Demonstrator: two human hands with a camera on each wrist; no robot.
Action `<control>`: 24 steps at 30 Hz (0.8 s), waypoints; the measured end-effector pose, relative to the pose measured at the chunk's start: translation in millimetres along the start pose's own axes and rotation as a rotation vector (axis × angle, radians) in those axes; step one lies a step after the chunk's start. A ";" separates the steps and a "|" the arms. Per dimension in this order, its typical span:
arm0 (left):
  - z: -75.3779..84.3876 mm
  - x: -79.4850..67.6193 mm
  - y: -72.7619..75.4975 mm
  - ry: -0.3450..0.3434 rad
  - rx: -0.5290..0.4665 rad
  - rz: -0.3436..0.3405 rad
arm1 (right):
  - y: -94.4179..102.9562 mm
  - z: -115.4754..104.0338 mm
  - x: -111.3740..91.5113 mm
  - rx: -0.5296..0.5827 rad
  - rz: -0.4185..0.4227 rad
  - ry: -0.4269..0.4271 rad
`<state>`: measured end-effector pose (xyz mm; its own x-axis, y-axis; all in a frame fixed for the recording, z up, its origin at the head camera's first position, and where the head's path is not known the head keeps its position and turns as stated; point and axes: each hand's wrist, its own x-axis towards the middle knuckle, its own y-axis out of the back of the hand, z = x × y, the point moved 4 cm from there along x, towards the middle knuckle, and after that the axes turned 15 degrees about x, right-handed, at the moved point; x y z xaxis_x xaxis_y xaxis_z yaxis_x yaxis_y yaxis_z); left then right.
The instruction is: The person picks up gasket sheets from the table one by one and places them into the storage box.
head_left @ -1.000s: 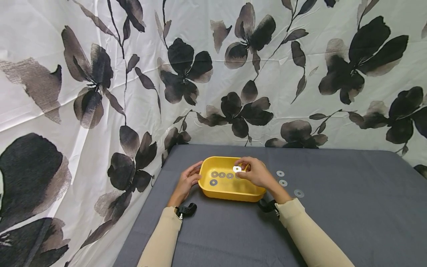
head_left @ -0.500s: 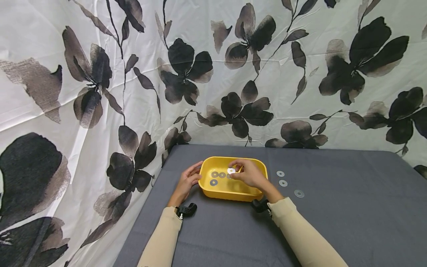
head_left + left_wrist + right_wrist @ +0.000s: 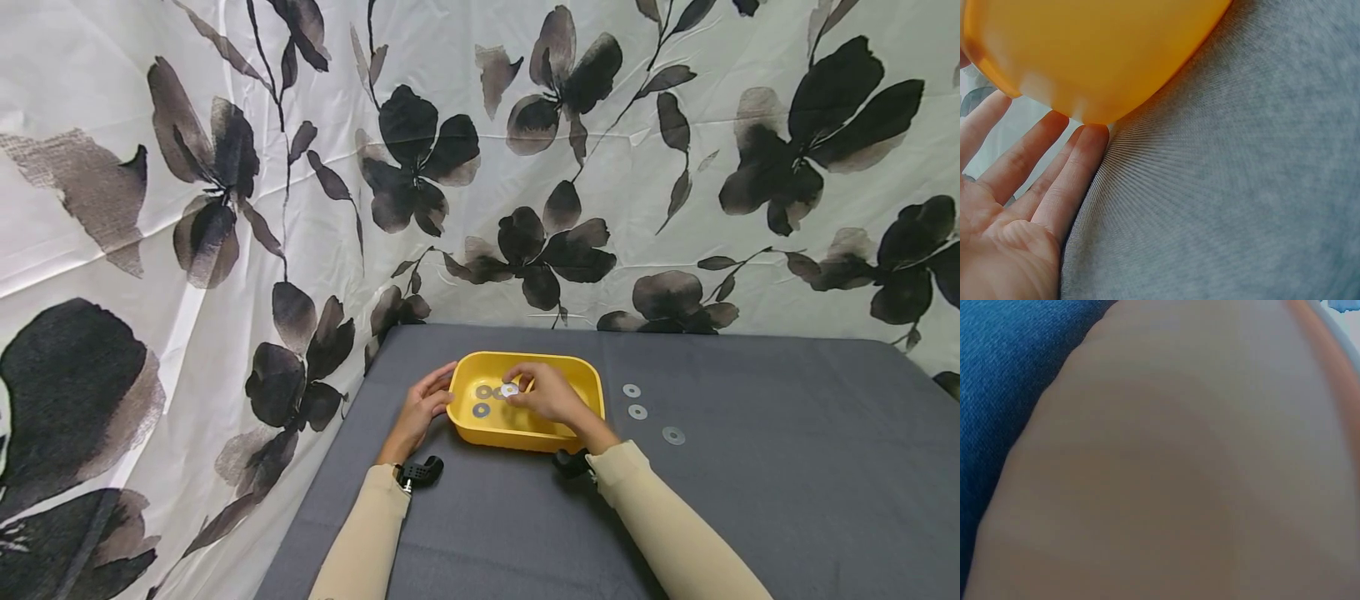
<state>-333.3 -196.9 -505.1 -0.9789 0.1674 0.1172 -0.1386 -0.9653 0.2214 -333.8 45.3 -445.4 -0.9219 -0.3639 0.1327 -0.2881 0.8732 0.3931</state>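
Washer (image 3: 510,389) over grey-clothed table (image 3: 750,500)

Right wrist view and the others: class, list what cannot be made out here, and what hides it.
- Right wrist view: blurred skin fills it; tray and washers unseen.
- Head view: right hand covers part of the tray floor, so the washer count there is hidden.
- Left wrist view: tray cut off by the top edge; left hand only partly in frame.

Left hand (image 3: 422,406) rests beside the left end of the yellow tray (image 3: 525,435), fingers (image 3: 1054,169) straight, tips touching its wall; right hand (image 3: 546,393) reaches over the tray's interior, fingertips pinching a washer (image 3: 510,389); both forearms extend forward, sleeved.
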 end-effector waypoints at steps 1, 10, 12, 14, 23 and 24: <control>0.0 -0.1 0.0 -0.001 0.000 0.001 | -1.0 1.0 0.9 0.001 0.001 0.000; -1.0 -0.5 0.2 0.003 0.000 0.016 | -9.4 3.4 6.2 -0.029 -0.004 -0.030; -1.6 -0.4 0.3 0.004 0.002 0.017 | -11.2 4.1 7.4 -0.032 -0.002 -0.050; -2.4 -0.1 0.5 0.006 0.005 0.020 | -13.0 5.0 8.9 -0.037 0.002 -0.060; -5.1 1.2 0.8 0.008 0.005 0.016 | -21.0 10.4 13.4 -0.057 -0.009 -0.085; -5.1 1.3 0.8 0.008 0.005 0.016 | -21.6 10.9 13.3 -0.060 -0.014 -0.088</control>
<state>-335.4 -198.6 -509.7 -0.9822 0.1501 0.1127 -0.1219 -0.9668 0.2247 -342.6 25.1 -462.0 -0.9378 -0.3438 0.0478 -0.2874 0.8463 0.4486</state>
